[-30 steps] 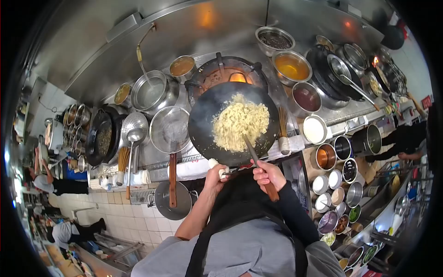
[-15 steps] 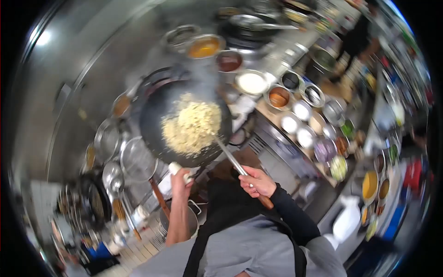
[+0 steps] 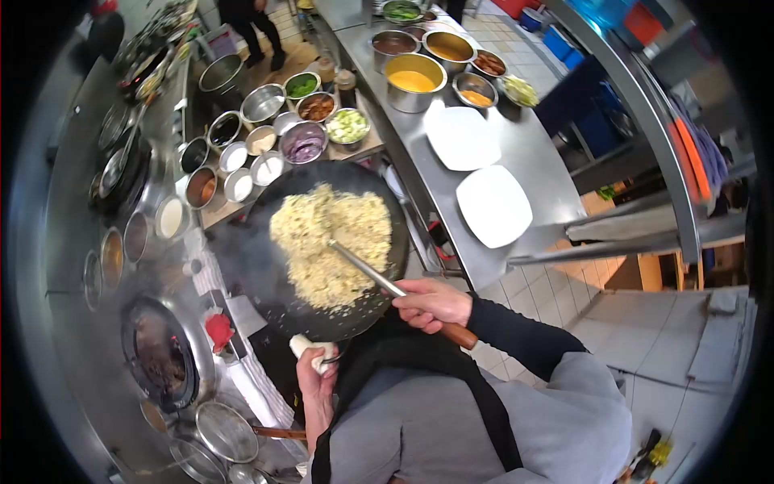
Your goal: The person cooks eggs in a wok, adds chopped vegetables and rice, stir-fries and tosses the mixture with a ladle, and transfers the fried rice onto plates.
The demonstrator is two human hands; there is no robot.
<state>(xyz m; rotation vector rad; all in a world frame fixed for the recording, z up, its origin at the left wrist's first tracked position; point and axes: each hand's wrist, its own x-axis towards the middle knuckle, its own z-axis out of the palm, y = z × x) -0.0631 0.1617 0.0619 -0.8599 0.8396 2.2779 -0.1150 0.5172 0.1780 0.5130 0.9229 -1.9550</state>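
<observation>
A large dark wok (image 3: 246, 266) is held up in front of me, with a mound of yellowish fried rice (image 3: 339, 242) in it. My left hand (image 3: 316, 383) is closed around a folded white cloth (image 3: 311, 350) at the wok's near edge, where the handle is mostly covered. In my right hand (image 3: 433, 305) is a long metal cooking tool (image 3: 367, 271) with a wooden handle. Its head is buried in the rice, so I cannot tell whether it is a ladle or a spatula.
On the steel counter at right lie two white plates (image 3: 463, 139), (image 3: 494, 207), near pots of sauce (image 3: 414, 81). Ingredient bowls (image 3: 303, 143) stand beyond the wok. At left is a bare burner (image 3: 161, 355), with strainers (image 3: 227, 432) below it. A person (image 3: 250, 28) stands far off.
My view and body have turned right, from the stove toward the counter. The wok has left the burner and come along with the rice. Both hands keep their grip.
</observation>
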